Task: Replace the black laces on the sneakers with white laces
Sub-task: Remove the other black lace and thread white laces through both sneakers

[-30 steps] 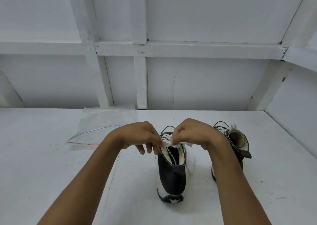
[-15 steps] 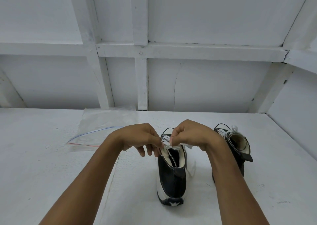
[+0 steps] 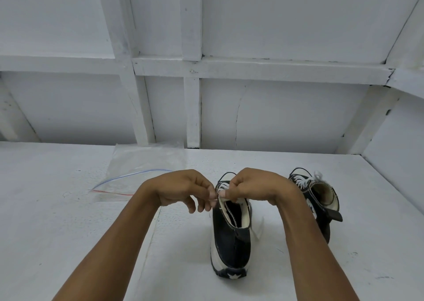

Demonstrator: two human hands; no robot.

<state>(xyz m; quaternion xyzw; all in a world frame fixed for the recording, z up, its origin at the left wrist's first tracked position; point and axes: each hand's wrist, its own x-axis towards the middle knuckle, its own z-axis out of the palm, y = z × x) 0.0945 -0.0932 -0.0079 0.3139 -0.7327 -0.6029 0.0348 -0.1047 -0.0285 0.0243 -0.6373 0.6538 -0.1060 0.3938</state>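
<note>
Barely shifted over the past second, a person's left hand (image 3: 181, 190) and right hand (image 3: 254, 186) meet above the collar of the near sneaker (image 3: 231, 243). Both pinch the white lace (image 3: 223, 187) at its top eyelets, fingertips now closer together. That suggests the last knot on this shoe is being tied. Right of the near sneaker stands the second sneaker (image 3: 321, 199), already laced white. Left of and beyond it, a clear plastic bag (image 3: 142, 163) lies on the white table (image 3: 57, 209).
</note>
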